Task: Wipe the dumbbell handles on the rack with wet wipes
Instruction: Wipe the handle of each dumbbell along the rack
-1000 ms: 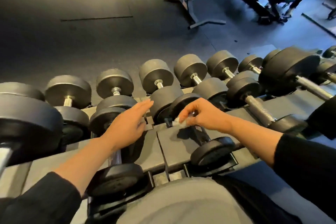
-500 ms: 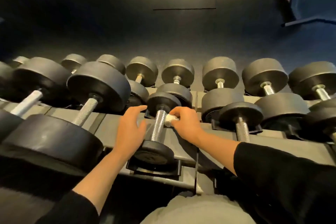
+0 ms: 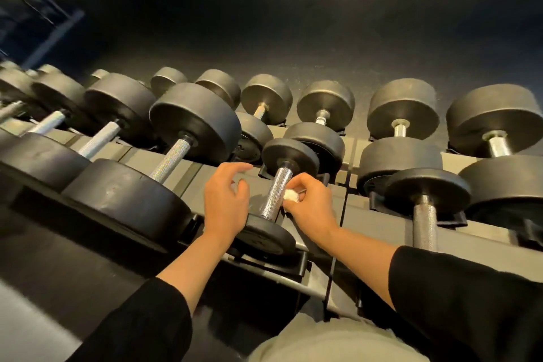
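Note:
A small black dumbbell lies on the rack's near tier (image 3: 379, 223), its knurled steel handle (image 3: 274, 194) pointing away from me. My right hand (image 3: 308, 206) pinches a bunched white wet wipe (image 3: 291, 195) against the handle's right side. My left hand (image 3: 226, 200) hovers just left of the handle, fingers spread and curled, holding nothing. Something small and pale shows at its fingertips, but I cannot tell what it is.
Larger dumbbells (image 3: 164, 167) fill the rack to the left, and another small one (image 3: 424, 214) sits to the right. A second row of dumbbells (image 3: 402, 114) lies on the far tier. Dark rubber floor (image 3: 293, 23) stretches beyond. My grey-clad knee (image 3: 323, 344) is below.
The view swung left from one small dumbbell to another. My right hand now holds the wipe against this handle, and my left hand has lifted slightly beside it.

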`<state>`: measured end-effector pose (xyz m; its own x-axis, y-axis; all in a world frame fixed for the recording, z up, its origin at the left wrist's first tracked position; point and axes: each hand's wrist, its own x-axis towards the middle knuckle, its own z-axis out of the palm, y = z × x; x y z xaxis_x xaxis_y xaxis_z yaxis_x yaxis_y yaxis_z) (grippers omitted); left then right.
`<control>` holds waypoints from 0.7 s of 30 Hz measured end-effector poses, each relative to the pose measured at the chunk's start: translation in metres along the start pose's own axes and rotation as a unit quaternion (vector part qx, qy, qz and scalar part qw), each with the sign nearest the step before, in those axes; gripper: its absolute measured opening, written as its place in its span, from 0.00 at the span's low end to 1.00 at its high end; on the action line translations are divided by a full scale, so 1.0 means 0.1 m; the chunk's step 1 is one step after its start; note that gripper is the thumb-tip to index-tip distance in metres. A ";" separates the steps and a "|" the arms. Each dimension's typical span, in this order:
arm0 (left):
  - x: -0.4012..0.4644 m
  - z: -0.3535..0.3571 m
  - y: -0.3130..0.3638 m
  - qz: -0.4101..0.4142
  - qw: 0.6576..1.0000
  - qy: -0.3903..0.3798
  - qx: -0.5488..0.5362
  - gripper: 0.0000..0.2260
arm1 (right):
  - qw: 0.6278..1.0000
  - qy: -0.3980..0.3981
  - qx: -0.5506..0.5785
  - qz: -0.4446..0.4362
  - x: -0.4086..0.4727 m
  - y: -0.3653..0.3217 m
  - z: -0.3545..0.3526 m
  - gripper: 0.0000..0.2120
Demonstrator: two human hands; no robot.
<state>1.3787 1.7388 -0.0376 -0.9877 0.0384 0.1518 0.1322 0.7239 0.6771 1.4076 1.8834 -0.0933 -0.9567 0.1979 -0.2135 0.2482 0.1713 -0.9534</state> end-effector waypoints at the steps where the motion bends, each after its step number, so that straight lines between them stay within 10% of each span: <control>1: 0.00 0.00 0.00 0.003 1.000 0.000 0.003 0.15 | 1.000 -0.007 -0.006 -0.004 -0.04 0.00 0.00 0.11; 9: 0.01 0.02 -0.05 0.021 0.999 0.017 0.028 0.14 | 0.993 -0.112 -0.011 0.034 -0.14 -0.05 -0.06 0.14; 15: -0.03 0.01 -0.04 -0.004 1.000 0.022 0.010 0.14 | 0.998 0.058 0.002 0.006 0.09 -0.07 -0.25 0.10; 21: -0.03 0.02 -0.01 -0.003 0.999 0.033 0.040 0.13 | 0.999 -0.036 0.032 -0.010 0.02 -0.12 -0.22 0.10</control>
<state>1.3812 1.7398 -0.0402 -0.9803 -0.0106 0.1972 0.1161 0.7767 0.6191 1.4059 1.9026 -0.0773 -0.9705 0.1241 -0.2070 0.2209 0.1113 -0.9689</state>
